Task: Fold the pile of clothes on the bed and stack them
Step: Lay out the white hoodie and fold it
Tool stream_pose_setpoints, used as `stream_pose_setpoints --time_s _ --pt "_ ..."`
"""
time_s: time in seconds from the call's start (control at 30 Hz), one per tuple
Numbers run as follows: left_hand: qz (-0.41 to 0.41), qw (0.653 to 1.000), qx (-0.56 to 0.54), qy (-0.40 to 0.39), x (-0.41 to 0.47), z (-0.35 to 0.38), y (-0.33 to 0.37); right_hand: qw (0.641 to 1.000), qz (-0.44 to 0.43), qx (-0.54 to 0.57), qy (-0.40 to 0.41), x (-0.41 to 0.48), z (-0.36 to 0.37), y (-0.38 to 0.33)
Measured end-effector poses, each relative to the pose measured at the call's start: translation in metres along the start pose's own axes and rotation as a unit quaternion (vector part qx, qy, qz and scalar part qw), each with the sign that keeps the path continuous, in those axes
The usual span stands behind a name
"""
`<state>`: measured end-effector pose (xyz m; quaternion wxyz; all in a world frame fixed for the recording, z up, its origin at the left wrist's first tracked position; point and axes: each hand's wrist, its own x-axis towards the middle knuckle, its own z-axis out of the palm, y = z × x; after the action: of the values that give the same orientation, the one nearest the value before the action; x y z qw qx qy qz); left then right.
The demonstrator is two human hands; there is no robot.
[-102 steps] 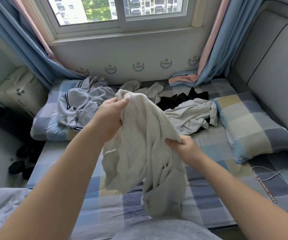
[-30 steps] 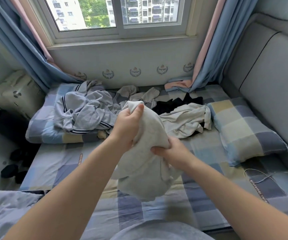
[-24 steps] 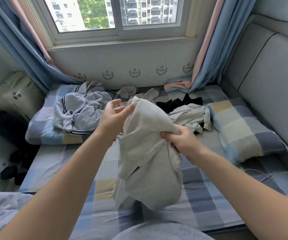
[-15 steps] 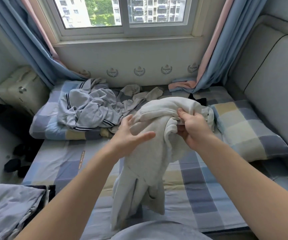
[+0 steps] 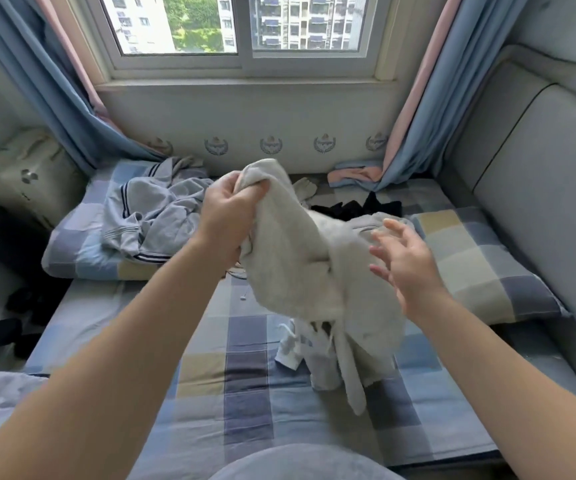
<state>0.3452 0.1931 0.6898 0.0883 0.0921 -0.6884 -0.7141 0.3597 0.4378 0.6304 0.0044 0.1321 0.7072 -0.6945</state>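
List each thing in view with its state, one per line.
left hand: grips the cream garment by its top.
right hand: open, fingers spread, holding nothing.
cream garment: unfolded, hanging bunched, lower end on the bed.
grey striped garment: crumpled, unfolded, on a pillow.
black clothes: crumpled, unfolded.

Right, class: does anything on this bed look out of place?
A grey striped garment lies crumpled across the left pillow, black clothes lie heaped near the window, and the right curtain's hem trails onto the bed.
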Motion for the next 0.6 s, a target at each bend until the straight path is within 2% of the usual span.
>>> stream_pose_setpoints --time_s 0.07,0.1,0.17,0.23,0.3,0.37,0.4,0.5,0.6 --pt "0.014 0.999 0.007 -0.045 0.001 0.013 0.021 0.982 -0.125 -0.114 -0.088 -0.015 0.005 -0.003" --pt "0.013 0.998 -0.001 -0.068 0.0 0.019 0.031 0.965 -0.157 -0.155 -0.144 -0.023 0.012 -0.004" --pt "0.004 0.992 -0.017 -0.125 0.001 0.025 0.048 0.944 -0.165 -0.185 -0.219 -0.034 0.032 -0.007" --pt "-0.009 0.986 -0.032 -0.166 0.006 0.027 0.062 0.949 -0.14 -0.14 -0.244 -0.037 0.05 -0.017" --pt "-0.026 0.987 -0.07 -0.143 0.012 0.026 0.07 0.945 -0.148 -0.085 -0.278 -0.037 0.062 -0.027" --pt "-0.045 0.988 -0.103 -0.104 0.02 0.024 0.069 0.925 -0.185 -0.109 -0.312 -0.041 0.069 -0.037" --pt "-0.048 0.989 -0.107 -0.094 0.023 0.022 0.067 0.922 -0.199 -0.141 -0.3 -0.044 0.072 -0.04" --pt "-0.061 0.984 -0.139 -0.093 0.034 0.006 0.058 0.927 -0.266 -0.192 -0.183 -0.033 0.074 -0.048" --pt "-0.068 0.985 -0.157 -0.008 0.044 -0.014 0.047 0.935 -0.27 -0.162 -0.161 -0.015 0.069 -0.066"
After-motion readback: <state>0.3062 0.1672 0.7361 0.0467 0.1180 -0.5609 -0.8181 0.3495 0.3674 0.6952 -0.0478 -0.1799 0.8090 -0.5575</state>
